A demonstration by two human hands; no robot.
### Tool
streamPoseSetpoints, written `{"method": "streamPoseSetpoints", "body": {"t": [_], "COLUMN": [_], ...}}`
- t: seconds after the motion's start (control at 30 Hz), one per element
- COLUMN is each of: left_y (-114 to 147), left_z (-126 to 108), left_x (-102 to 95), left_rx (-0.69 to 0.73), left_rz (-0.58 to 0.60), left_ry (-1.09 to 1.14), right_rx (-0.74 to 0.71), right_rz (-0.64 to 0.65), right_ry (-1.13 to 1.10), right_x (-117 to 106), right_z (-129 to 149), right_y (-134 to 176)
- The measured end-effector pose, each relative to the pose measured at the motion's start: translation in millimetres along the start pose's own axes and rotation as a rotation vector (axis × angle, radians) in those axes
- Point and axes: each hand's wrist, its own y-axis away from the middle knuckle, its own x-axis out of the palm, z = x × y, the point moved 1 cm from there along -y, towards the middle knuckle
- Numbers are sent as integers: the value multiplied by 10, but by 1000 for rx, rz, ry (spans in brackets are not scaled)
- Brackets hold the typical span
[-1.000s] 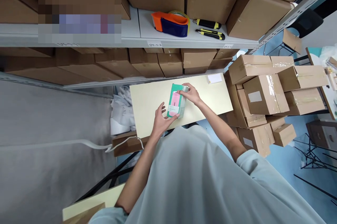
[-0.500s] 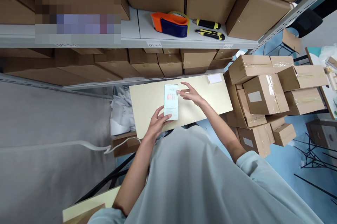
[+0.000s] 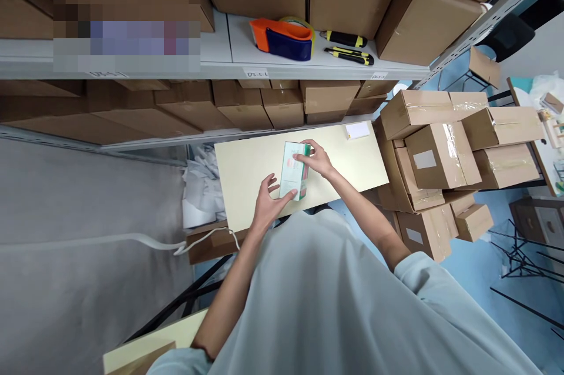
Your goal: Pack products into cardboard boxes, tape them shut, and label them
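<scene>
A slim pale carton [image 3: 289,178] with small pink and red print is tilted up over the cream table [image 3: 251,169]. One of its sides shows green and pink. My right hand [image 3: 318,159] grips the upper right part of the carton, thumb on the front face and fingers around the far edge. At the lower left, my left hand [image 3: 267,203] has its fingers spread off the carton's left side, while its thumb lies against the lower front. The carton's back is hidden.
A small white box [image 3: 358,130] lies at the table's far right. On the shelf above are an orange and blue tape dispenser [image 3: 284,40] and two utility knives [image 3: 348,49]. Stacked cardboard boxes [image 3: 445,154] stand to the right; crumpled white paper [image 3: 202,187] is left of the table.
The carton has turned so that its green and pink side shows. My right hand has closed on its upper part, and my left fingers have come away from its left side.
</scene>
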Motion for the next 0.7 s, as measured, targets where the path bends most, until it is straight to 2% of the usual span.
{"method": "streamPoseSetpoints", "body": {"t": [0.1,0.17,0.23,0.3,0.4,0.47,0.57,0.7], "left_y": [50,42,3,-46,-93,-94,-67,-29], "left_z": [-133,-170,-156,-104,-11,27,48,64], "left_x": [117,174,176,122,-15,-100,-159,-121], "left_rx": [101,101,56,-11,-141,-202,-227,-251], "left_rz": [-40,-67,-97,-84,21,91,146,204], "left_ry": [-211,-301,-293,-143,253,437,498,471], "right_rx": [30,40,29,11,24,51,60,32], "right_rz": [-59,-65,-37,28,141,200,281,326], "right_ry": [99,127,112,14,-181,-246,-299,-345], "right_x": [28,53,53,8,-126,-211,-237,-89], "right_z": [19,42,70,95,127,147,170,148], "right_y": [9,18,33,60,117,154,177,126]}}
